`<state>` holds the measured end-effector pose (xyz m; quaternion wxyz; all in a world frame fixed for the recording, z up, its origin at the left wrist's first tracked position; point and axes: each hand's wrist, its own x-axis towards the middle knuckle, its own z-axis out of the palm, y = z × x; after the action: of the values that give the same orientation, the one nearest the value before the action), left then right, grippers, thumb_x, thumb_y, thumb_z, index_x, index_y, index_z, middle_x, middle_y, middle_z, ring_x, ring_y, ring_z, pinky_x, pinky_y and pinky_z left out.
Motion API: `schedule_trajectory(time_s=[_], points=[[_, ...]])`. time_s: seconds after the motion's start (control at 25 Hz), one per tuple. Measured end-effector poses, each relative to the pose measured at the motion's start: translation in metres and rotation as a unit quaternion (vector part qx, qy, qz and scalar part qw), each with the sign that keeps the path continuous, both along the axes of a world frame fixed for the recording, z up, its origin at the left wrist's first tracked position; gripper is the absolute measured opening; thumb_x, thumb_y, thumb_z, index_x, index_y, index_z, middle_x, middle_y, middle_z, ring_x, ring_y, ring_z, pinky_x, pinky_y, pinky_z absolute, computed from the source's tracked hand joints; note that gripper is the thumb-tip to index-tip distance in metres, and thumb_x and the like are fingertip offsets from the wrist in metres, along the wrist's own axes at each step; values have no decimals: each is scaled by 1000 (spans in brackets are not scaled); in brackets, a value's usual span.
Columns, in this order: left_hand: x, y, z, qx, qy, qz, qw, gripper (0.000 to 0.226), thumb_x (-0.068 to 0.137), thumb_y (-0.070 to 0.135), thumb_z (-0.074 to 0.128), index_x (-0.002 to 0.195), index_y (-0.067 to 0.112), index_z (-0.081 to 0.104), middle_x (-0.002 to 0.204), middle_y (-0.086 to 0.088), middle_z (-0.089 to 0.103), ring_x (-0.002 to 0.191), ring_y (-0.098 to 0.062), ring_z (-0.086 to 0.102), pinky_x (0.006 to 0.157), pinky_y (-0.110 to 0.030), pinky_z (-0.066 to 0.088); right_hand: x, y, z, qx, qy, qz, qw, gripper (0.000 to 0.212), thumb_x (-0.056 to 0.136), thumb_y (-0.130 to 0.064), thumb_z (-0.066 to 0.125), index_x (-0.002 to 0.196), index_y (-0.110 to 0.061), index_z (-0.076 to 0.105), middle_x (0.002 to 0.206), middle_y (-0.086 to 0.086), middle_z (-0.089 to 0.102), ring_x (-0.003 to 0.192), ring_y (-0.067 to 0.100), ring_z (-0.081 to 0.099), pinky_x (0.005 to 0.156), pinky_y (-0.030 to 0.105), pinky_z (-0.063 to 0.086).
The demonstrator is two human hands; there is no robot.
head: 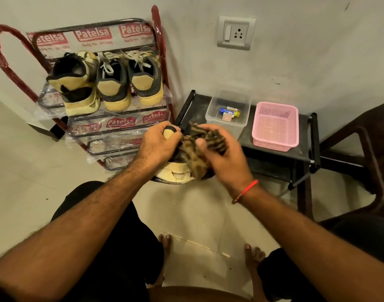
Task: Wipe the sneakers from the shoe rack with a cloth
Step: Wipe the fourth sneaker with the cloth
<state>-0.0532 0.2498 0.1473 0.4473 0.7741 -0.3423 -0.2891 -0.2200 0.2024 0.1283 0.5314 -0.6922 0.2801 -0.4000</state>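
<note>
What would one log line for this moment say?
left hand: grips sneaker | right hand: rubs cloth on it | rack: three sneakers waiting

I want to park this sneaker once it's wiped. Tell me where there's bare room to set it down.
Free: the top shelf left of the three sneakers, the wrapped lower shelves, and the floor tiles between your knees. Crowded: the black stand, taken up by the clear tub and pink basket, with only a narrow strip at its left end.
</note>
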Motion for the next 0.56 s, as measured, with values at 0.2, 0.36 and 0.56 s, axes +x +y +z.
schedule_trajectory(time_s=[0.2, 0.36, 0.56], points=[[-5, 1, 8, -133, 116, -14, 984, 19, 97, 4, 58, 109, 8, 72, 105, -7, 76, 95, -25, 73, 81, -39, 62, -7, -9, -11, -371, 176, 12, 912, 54, 81, -17, 71, 132, -8, 61, 138, 18, 52, 129, 33, 47, 113, 39, 38], [-4, -3, 7, -146, 93, 8, 985, 20, 95, 10, 62, 105, 20, 75, 107, 4, 77, 101, -20, 72, 89, -46, 60, -35, -68, -16, -225, 230, -168, 932, 50, 69, 8, 71, 116, -9, 70, 117, 15, 62, 110, 27, 57, 101, 41, 49], [-13, -3, 4, -137, 111, -14, 984, 22, 98, 10, 58, 113, 14, 74, 106, -13, 75, 85, -24, 67, 83, -39, 57, 3, 21, -6, -337, 128, 45, 932, 34, 79, -6, 73, 112, -8, 71, 117, 15, 62, 111, 28, 57, 101, 29, 45]])
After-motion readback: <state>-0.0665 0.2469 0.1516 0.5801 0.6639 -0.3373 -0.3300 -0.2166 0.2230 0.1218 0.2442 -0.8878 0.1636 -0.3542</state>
